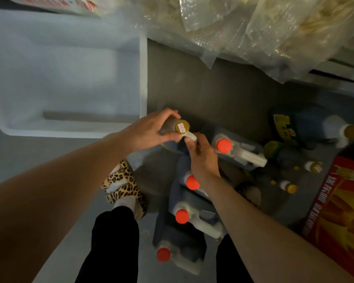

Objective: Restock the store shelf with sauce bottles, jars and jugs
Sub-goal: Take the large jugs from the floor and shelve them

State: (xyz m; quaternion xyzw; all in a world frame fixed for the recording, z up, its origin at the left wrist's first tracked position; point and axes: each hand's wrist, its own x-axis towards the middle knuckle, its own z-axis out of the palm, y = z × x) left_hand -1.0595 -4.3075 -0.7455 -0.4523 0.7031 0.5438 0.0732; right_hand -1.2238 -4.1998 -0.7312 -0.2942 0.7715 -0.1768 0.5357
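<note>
My left hand (149, 130) grips the neck of a dark jug with a gold cap (181, 126) held above the floor. My right hand (201, 156) pinches that jug's white handle (191, 136) just below the cap. Under my hands, several dark sauce jugs with orange caps (224, 145) stand in a row on the grey floor, running towards my feet. To the right lie another gold-capped jug (315, 127) with a yellow label and a few small gold-capped bottles (288, 186).
A white foam box (70, 78) sits at the left. Clear bags of dried goods (253, 27) hang over the top right. A red printed carton (339, 211) stands at the right edge. My leopard-print sandal (123, 186) and black trousers are below.
</note>
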